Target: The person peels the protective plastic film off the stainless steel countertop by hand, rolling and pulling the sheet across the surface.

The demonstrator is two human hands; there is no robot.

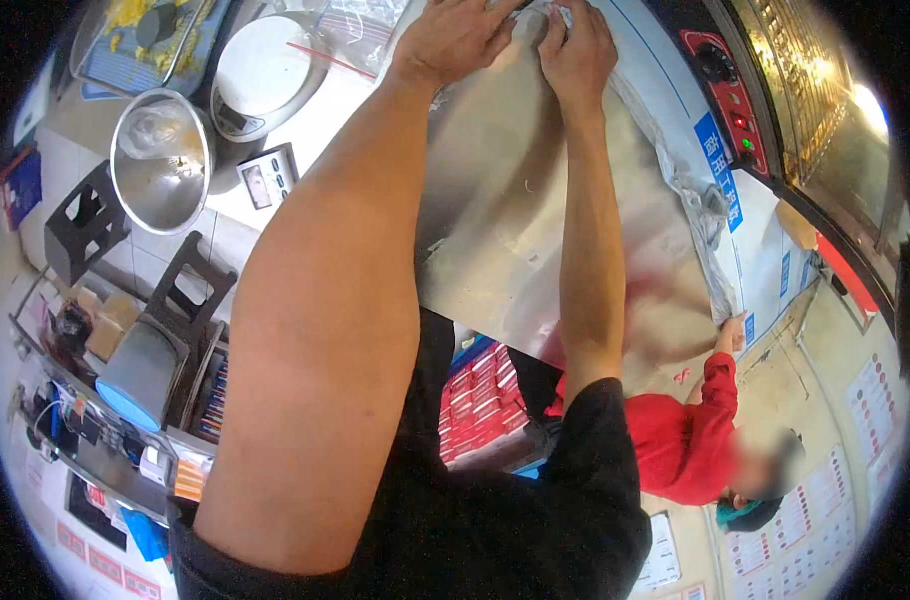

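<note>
In front of me is a shiny metal sheet or tabletop with a brushed, reflective surface. Crumpled clear plastic film runs along its right edge and bunches up at the top. At that top end, my right hand has its fingers bent round a whitish bunch of the film. My left hand is just left of it, fingers curled at the sheet's upper edge; what they grip is partly cut off by the frame. Both my arms reach across the metal.
Another person in red stands at the right, one hand at the film's lower end. Left are a steel bowl, a round white scale, a small timer and black stools. An oven control panel borders the right.
</note>
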